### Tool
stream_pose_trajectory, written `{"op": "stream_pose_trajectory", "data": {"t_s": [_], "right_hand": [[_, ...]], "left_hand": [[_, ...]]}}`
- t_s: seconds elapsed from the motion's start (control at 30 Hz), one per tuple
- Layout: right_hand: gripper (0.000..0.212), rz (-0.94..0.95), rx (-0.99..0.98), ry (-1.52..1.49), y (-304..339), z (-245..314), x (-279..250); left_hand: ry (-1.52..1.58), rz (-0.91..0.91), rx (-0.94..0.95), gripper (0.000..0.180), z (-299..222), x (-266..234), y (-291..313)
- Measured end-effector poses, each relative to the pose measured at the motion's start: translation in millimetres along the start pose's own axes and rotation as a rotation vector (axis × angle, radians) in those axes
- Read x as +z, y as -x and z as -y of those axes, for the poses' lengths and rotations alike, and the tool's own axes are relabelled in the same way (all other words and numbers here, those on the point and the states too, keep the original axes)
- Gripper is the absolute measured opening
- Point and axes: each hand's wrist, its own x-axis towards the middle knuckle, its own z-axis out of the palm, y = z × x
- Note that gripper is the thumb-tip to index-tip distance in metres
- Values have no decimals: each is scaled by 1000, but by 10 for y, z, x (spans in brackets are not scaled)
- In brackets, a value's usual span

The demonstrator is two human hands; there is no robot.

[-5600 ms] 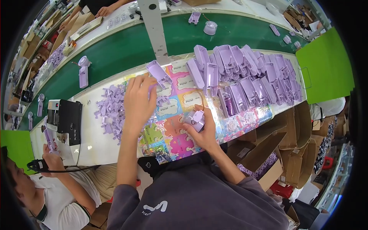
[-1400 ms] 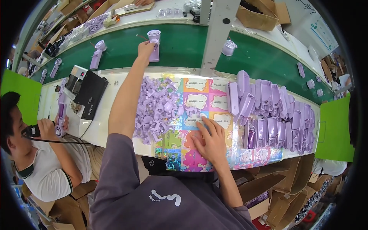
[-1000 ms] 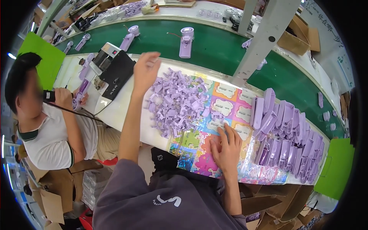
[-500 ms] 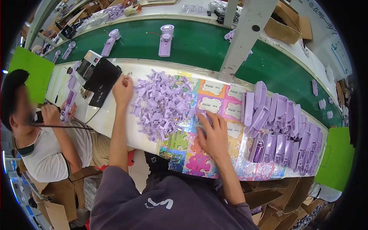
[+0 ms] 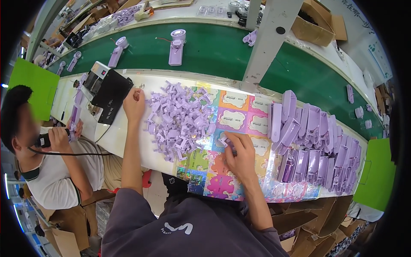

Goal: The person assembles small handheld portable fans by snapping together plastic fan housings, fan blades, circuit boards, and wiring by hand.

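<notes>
My right hand (image 5: pixel 241 155) is closed in a pinch on a small purple plastic part (image 5: pixel 222 139), above the colourful printed sheets (image 5: pixel 232 118) and just right of a heap of similar small purple parts (image 5: pixel 180 113). On the other side of the heap, my left hand (image 5: pixel 134 103) is curled closed beside a black flat-topped device (image 5: pixel 112 95). Whatever its fingertips may hold is hidden. Long purple housings (image 5: pixel 314 124) stand packed in rows at the right end of the white table (image 5: pixel 143 147).
Beyond the table runs a green conveyor belt (image 5: pixel 145 47) carrying purple fan-like units (image 5: pixel 176 51). A grey post (image 5: pixel 269 47) rises at the table's far edge. On my left, a co-worker (image 5: pixel 55 171) holds a corded black tool (image 5: pixel 43 140) and a purple piece. Cardboard boxes (image 5: pixel 317 218) lie below.
My right hand's fingers were spread over the sheets and have drawn together on the small part. The fan-like units on the belt have shifted left. My left hand stays near the black device.
</notes>
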Motion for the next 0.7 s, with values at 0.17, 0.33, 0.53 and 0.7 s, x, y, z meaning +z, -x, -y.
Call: {"op": "stream_pose_trajectory", "data": {"t_s": [0.17,0.33,0.53,0.7], "right_hand": [[32,4,50,-29,15,10,11],[25,-10,27,-33,24,-9,32],[23,-22,34,-38,28,-25,26],[21,-21,51,-69,11,-14,8]], "left_hand": [[1,2,-3,12,24,1,1],[-2,1,10,13,39,-23,8],[-1,10,-5,13,-14,-25,7],[2,12,0,13,-3,-15,3]]}}
